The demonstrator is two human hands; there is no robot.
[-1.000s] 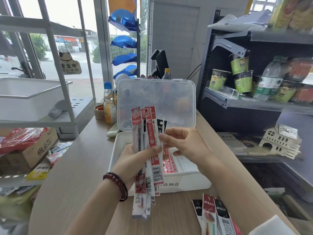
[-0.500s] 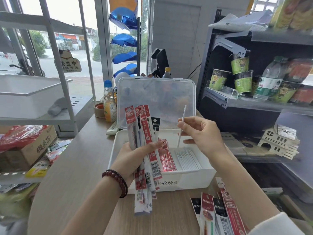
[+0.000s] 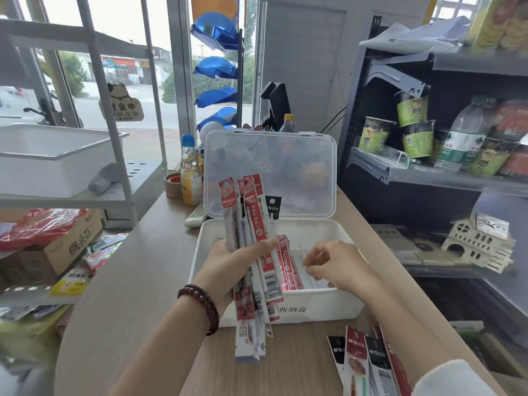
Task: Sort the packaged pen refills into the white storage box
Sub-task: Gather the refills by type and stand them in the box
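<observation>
The white storage box [image 3: 314, 310] stands open on the wooden counter, its clear lid [image 3: 271, 172] tilted up behind it. Red packaged refills [image 3: 288, 267] and white ones lie inside. My left hand [image 3: 231, 264] grips an upright bundle of red and white refill packs [image 3: 251, 224] over the box's left front corner. My right hand [image 3: 334, 264] is low inside the box over the white refills, fingers bent; whether it holds one I cannot tell. More packs [image 3: 368, 364] lie on the counter in front of the box at the right.
A drink bottle [image 3: 190, 175] and a tape roll [image 3: 173, 185] stand left of the lid. A dark shelf unit [image 3: 428, 178] with cups and bottles borders the counter on the right. A white rack with a bin [image 3: 57, 155] stands to the left.
My right hand, which pulled a thin white refill from the bundle and held it up, has gone down into the box. My left hand and its bundle stayed in place.
</observation>
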